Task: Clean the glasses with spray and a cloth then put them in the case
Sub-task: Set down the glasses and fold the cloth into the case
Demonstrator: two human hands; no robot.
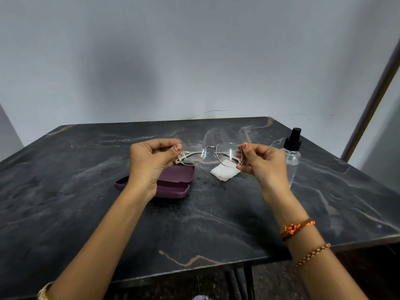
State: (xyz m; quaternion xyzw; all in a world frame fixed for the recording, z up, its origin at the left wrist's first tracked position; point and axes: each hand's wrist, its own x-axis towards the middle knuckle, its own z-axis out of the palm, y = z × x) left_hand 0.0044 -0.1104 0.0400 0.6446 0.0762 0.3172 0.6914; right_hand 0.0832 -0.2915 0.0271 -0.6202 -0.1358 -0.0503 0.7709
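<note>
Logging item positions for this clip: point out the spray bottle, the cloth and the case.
spray bottle (292, 158): head view, on its clear body below the black cap.
cloth (223, 172): head view, middle of the white folded piece.
case (173, 180): head view, on the purple lid.

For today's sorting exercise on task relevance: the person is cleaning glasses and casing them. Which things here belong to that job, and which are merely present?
Belonging to the job:
glasses, held up by the left hand and right hand
spray bottle
white cloth
purple case, lying open

Merely present:
dark marble table
orange wrist thread
bead bracelet
</note>
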